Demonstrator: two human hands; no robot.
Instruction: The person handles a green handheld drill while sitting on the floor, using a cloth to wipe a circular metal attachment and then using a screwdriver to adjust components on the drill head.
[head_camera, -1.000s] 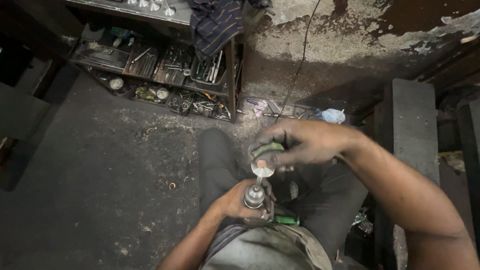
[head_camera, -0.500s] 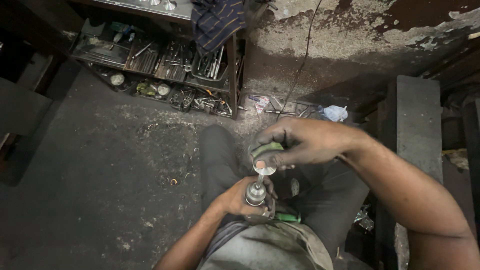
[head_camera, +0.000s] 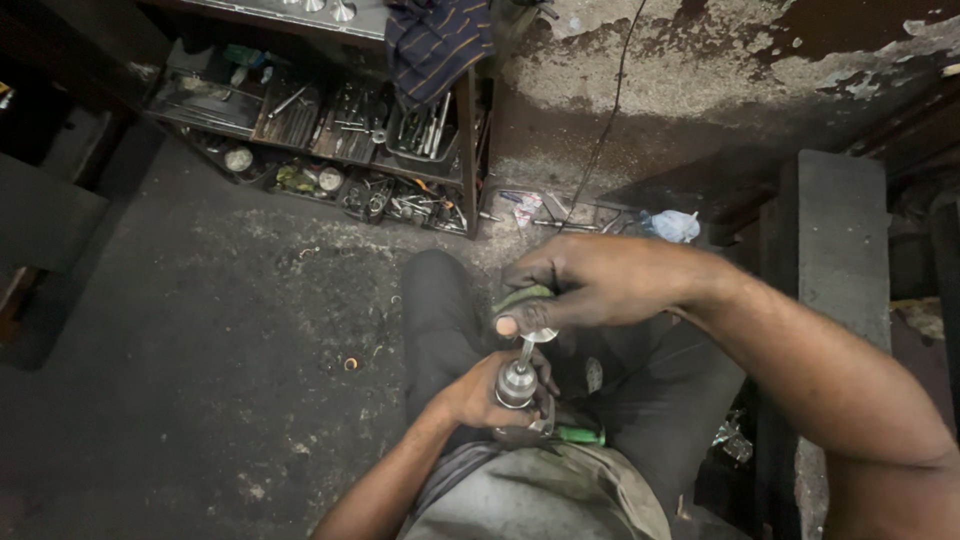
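Grimy workshop floor (head_camera: 200, 380), tool rack (head_camera: 330, 130) far left — left hand (head_camera: 480, 392) wrapped tight around a metal chuck (head_camera: 517, 383) over the lap, right hand (head_camera: 590, 290) pinching a green-handled tool (head_camera: 525, 300) into it — greasy grip, could slip off.

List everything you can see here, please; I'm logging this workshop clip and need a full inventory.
metal drill chuck: one, silver, gripped in the left hand over the lap
green-handled tool: one, green, under the right hand, its metal tip on the chuck
green piece: one, on the lap below the chuck
tool rack: one, dark, top left, full of metal tools
striped cloth: one, dark blue, draped over the rack
cable: one, black, down the wall
plastic bag: one, pale blue, by the wall
floor: dark, gritty
left hand: closed on the chuck
right hand: closed on the green-handled tool
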